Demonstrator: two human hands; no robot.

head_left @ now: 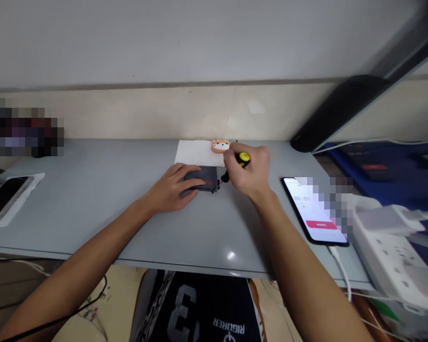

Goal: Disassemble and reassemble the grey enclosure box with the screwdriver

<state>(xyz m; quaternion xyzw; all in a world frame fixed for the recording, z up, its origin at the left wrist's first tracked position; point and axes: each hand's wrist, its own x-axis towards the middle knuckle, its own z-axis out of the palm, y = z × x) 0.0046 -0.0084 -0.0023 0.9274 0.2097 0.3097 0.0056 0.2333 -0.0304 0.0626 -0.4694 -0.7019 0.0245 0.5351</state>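
Observation:
On the grey table lies a flat dark box-like device (209, 175) with a row of small holes along its near edge. My left hand (176, 187) rests on its left side, fingers stretched across the top and front edge. A screwdriver (243, 159) with a black and yellow handle is gripped in my right hand (251, 168), and its shaft slants down to the device's right near corner. The tip's exact contact is too small to make out. Just behind stands an orange and white animal-faced item (220, 146) on a white sheet of paper (192, 152).
A lit phone (316, 211) on a white cable lies to the right, beside a white power strip (392, 256) with a plugged-in adapter. At far left another dark phone (5, 199) lies on paper. A black post (338, 111) slants up at back right; the wall borders the table (92, 190).

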